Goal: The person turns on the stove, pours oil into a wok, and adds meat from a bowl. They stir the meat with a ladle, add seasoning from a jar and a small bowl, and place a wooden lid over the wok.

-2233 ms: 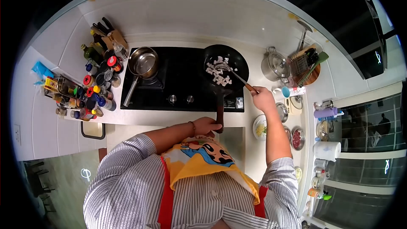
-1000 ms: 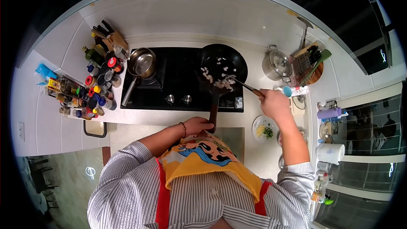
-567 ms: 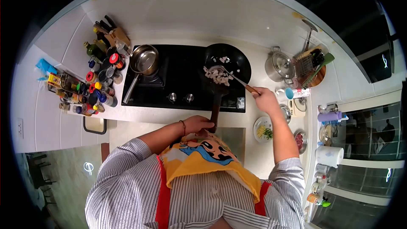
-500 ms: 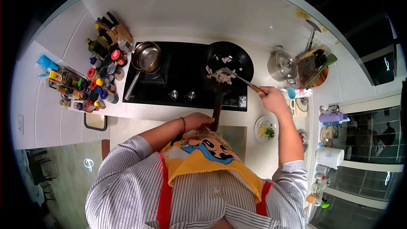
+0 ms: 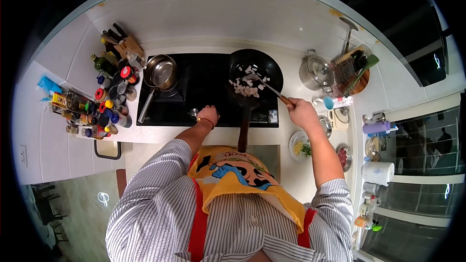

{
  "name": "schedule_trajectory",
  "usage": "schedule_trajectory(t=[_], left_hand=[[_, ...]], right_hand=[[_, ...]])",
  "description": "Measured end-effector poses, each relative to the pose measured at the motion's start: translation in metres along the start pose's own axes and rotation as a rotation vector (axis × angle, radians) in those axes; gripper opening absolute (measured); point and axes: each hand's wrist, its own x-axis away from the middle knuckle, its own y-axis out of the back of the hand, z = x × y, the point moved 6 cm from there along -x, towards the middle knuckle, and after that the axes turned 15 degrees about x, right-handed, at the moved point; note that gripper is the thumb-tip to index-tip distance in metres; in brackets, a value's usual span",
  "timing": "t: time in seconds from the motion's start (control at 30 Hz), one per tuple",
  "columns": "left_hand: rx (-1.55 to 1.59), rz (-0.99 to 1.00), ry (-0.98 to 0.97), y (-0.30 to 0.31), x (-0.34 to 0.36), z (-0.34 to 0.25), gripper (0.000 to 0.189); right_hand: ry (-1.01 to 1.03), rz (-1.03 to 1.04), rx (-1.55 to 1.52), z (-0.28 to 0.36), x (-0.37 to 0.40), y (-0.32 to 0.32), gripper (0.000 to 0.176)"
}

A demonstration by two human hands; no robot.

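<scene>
My right hand (image 5: 303,112) grips the wooden end of a metal spatula (image 5: 273,90). Its head rests among pale diced pieces (image 5: 245,89), perhaps meat, in a black wok (image 5: 272,64). The wok sits on the right side of a black gas stove (image 5: 204,77), its long handle (image 5: 243,133) pointing toward my body with no hand on it. At the stove's front edge, my left hand (image 5: 208,115) is closed over the right control knob, which it hides. The left knob (image 5: 194,112) shows just beside it.
A steel saucepan (image 5: 161,72) stands on the left burner, near crowded condiment bottles (image 5: 109,104) and a knife block (image 5: 128,46). Rightward are a lidded steel pot (image 5: 316,73), a plate with chopped yellow and green bits (image 5: 300,145), and a bowl of red meat (image 5: 344,156).
My left hand has let go of the wok handle and moved forward and left onto the stove knob. The diced pieces are more spread out under the moving spatula.
</scene>
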Motion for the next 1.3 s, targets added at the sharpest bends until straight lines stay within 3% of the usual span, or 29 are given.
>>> schedule_trajectory(t=[0.17, 0.23, 0.3, 0.37, 0.43, 0.47, 0.53, 0.7, 0.83, 0.93, 1.3], left_hand=[[-0.131, 0.007, -0.139, 0.003, 0.01, -0.004, 0.045], [-0.008, -0.272, -0.226, 0.021, 0.038, -0.023, 0.047], [0.428, -0.032, -0.166, -0.007, 0.038, -0.022, 0.052], [1.254, 0.566, 0.314, -0.037, 0.073, -0.043, 0.053], [1.601, 0.888, 0.504, -0.063, 0.11, -0.057, 0.048], [1.601, 0.887, 0.502, -0.057, 0.122, -0.066, 0.048], [1.099, 0.722, 0.028, -0.01, 0.144, -0.097, 0.042], [1.069, 0.699, 0.077, 0.002, 0.146, -0.098, 0.041], [1.173, 0.65, 0.047, -0.001, 0.153, -0.096, 0.042], [1.212, 0.621, 0.05, -0.005, 0.154, -0.094, 0.042], [1.227, 0.614, 0.07, -0.006, 0.156, -0.092, 0.044]], right_hand=[[0.004, -0.085, 0.063, -0.006, 0.004, 0.018, 0.028], [0.019, -0.1, 0.114, -0.008, 0.016, 0.04, 0.027], [0.02, -0.092, 0.166, 0.002, 0.038, 0.07, 0.025], [0.034, -0.054, 0.194, 0.006, 0.044, 0.067, 0.024], [0.073, -0.038, 0.207, 0.011, 0.042, 0.053, 0.022], [0.073, -0.041, 0.207, 0.011, 0.035, 0.041, 0.022], [0.054, -0.107, 0.124, 0.01, 0.016, 0.02, 0.022], [0.029, -0.115, -0.048, 0.017, -0.008, -0.028, 0.026], [0.06, -0.052, -0.019, 0.008, 0.012, 0.013, 0.026], [0.006, -0.077, 0.05, -0.001, -0.003, 0.008, 0.027], [-0.049, -0.082, -0.131, -0.001, -0.021, -0.015, 0.029]])
